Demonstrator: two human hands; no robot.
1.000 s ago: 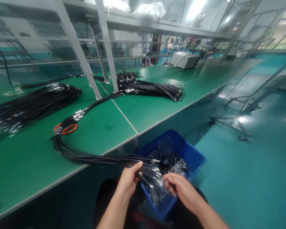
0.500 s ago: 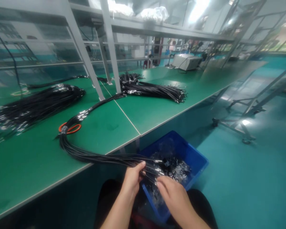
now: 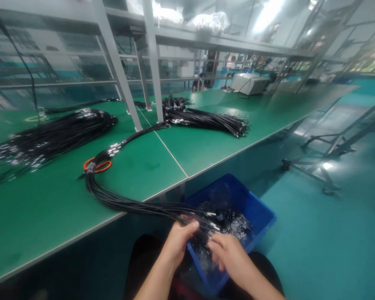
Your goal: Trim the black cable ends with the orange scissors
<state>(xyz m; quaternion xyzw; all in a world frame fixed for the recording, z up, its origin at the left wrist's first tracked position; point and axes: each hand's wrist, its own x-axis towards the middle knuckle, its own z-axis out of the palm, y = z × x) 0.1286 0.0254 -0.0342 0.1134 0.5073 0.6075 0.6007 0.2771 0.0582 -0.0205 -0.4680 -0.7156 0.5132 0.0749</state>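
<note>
A bundle of thin black cables [image 3: 128,205] curves over the front edge of the green table [image 3: 62,225]. My left hand [image 3: 180,236] is closed around it near its loose ends, thumb on top. Close by on the right, my right hand [image 3: 226,251] pinches a cable end between thumb and fingers; the exact tip is hard to make out. White or metallic end pieces show on several cables just above that hand. Below both hands stands a blue bin [image 3: 258,225] holding dark and clear small scraps. Orange-handled scissors [image 3: 103,166] lie at the bundle's tied part on the table.
More black cable bundles lie on the table, a large one [image 3: 65,133] at left and another [image 3: 212,119] farther back. Grey shelf posts [image 3: 154,66] rise from the tabletop. A white box-shaped device [image 3: 249,84] sits far back. A wheeled metal frame [image 3: 328,146] stands at right.
The view has shifted slightly, so the scene sits a little farther right. My right hand has turned a bit, its fingers now more curled at the cable end. The left hand keeps its hold.
</note>
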